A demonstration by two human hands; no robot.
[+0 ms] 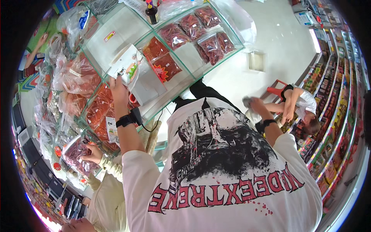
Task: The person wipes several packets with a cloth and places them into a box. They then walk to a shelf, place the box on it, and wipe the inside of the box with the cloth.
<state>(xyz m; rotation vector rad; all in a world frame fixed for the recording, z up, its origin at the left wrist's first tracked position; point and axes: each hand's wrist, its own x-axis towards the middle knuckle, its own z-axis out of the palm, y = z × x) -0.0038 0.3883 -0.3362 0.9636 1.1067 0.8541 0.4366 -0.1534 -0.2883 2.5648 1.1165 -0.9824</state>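
Observation:
My left hand (pixel 119 90) grips the lower edge of a white printed packaging bag (pixel 130 65) over the glass-divided display case (pixel 188 71). The bag leans by a grey-white box or panel (pixel 153 90). Beside it, clear packs of orange-red food (pixel 168 65) lie in a compartment. My right hand (pixel 256 105) is out to the right, past the case and above the floor. Its fingers are closed around a small grey object (pixel 247 101), too blurred to name. Black bands circle both wrists, and a black cable (pixel 155 126) hangs by the left one.
Bags of dark-red dried food (pixel 213 47) fill another compartment; a dark bottle (pixel 151 13) stands behind. At left, a co-worker's hand (pixel 92 153) holds a clear bag of dark-red pieces (pixel 79 156). At right, a person sits on a red stool (pixel 275 90) near stocked shelves (pixel 333 107).

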